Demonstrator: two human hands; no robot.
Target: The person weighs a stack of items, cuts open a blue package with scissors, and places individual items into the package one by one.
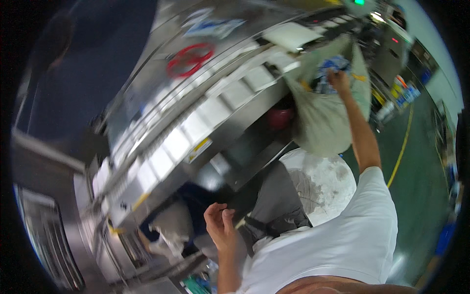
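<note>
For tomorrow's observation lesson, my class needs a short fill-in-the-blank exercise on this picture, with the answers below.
The right hand is at crumpled material coloured white and ____, in the pale sack.
The ring-shaped object beyond the row of white pieces is ____.
The line on the green floor is ____.
The sleeve on the right arm is ____.

Missing words: blue; red; yellow; white.

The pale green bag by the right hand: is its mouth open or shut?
Open: the pale green bag has its sides spread apart, with blue-and-white material showing between them, at the right hand.
</note>
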